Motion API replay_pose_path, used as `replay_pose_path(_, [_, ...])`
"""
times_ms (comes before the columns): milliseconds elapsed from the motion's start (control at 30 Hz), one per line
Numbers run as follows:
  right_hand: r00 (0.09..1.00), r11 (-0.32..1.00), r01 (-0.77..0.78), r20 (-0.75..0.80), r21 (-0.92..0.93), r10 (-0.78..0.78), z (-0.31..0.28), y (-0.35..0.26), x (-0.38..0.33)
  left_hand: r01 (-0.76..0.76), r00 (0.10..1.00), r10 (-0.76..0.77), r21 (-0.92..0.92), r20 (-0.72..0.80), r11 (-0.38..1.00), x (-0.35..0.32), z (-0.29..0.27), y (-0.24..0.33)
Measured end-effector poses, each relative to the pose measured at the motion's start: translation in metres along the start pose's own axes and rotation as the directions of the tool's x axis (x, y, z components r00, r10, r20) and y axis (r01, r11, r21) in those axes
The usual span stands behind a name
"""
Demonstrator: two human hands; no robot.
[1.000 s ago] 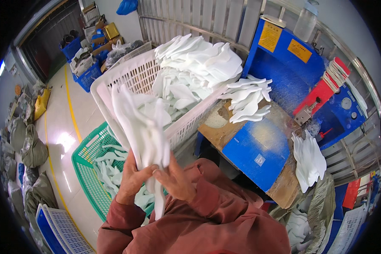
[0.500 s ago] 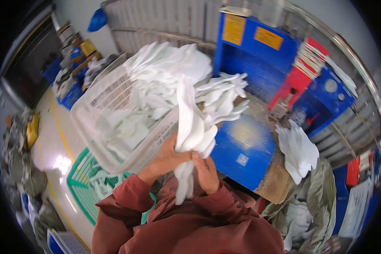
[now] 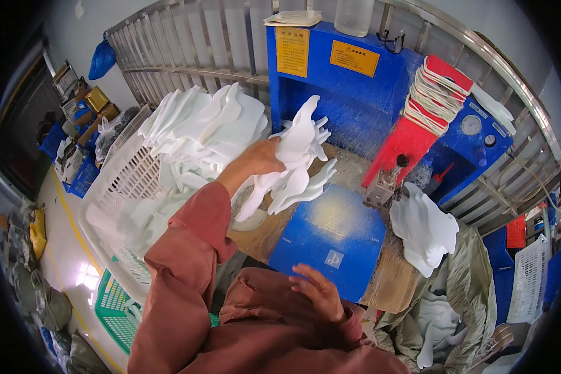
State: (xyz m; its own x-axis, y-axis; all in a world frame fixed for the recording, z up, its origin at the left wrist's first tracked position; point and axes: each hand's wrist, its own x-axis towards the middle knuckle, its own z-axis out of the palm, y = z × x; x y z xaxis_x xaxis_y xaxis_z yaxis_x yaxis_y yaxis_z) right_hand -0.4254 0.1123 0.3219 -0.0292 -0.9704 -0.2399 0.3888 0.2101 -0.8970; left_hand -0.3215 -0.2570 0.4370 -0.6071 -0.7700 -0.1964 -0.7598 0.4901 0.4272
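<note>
My left hand (image 3: 263,156) reaches out to a bunch of white curved foam-like pieces (image 3: 298,140) and grips their left side. The bunch leans at the left end of the work table, beside other loose white pieces (image 3: 305,187). Part of my left fingers is hidden behind the bunch. My right hand (image 3: 318,290) hovers over the near edge of the machine's blue plate (image 3: 340,234), holding nothing, its fingers apart. A large pile of similar white pieces (image 3: 215,121) fills the white basket (image 3: 115,199) at left.
Behind the plate stands a blue machine (image 3: 336,93) with a red arm (image 3: 396,140). Another white stack (image 3: 421,230) lies right of it, above an open olive sack (image 3: 467,280). A green basket (image 3: 115,311) sits under the white one. A metal railing (image 3: 199,37) runs behind.
My left hand has carried the bunch of white pieces away from my body to the table's left end. My right hand has let go of it and moved right. The view has shifted.
</note>
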Motion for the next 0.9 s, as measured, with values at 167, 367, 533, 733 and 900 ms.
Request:
replay_pose_path(167, [0.99,0.988,-0.138,0.005,0.065,0.138,-0.017,0.018,0.002,-0.026,0.999,0.023,-0.104,-0.034,0.994,0.067,0.0,-0.015])
replay_pose_path(367, [0.986,0.984,-0.167,-0.006,0.057,0.167,-0.024,0.012,0.014,0.225,0.957,-0.205,0.081,-0.207,0.971,0.103,0.02,-0.016])
replay_pose_path(533, [0.982,0.982,-0.185,-0.039,0.03,0.186,-0.026,0.01,0.017,0.163,0.91,-0.042,0.265,-0.412,0.95,0.088,0.043,-0.009])
replay_pose_path(733, [0.981,0.982,-0.188,-0.051,0.019,0.189,-0.028,0.019,0.019,-0.02,0.766,0.271,0.399,-0.583,0.917,0.08,0.052,-0.008])
replay_pose_path(900, [0.986,0.987,-0.161,-0.037,0.02,0.161,-0.027,0.019,0.015,-0.031,0.733,0.343,0.475,-0.587,0.88,0.088,0.05,-0.02])
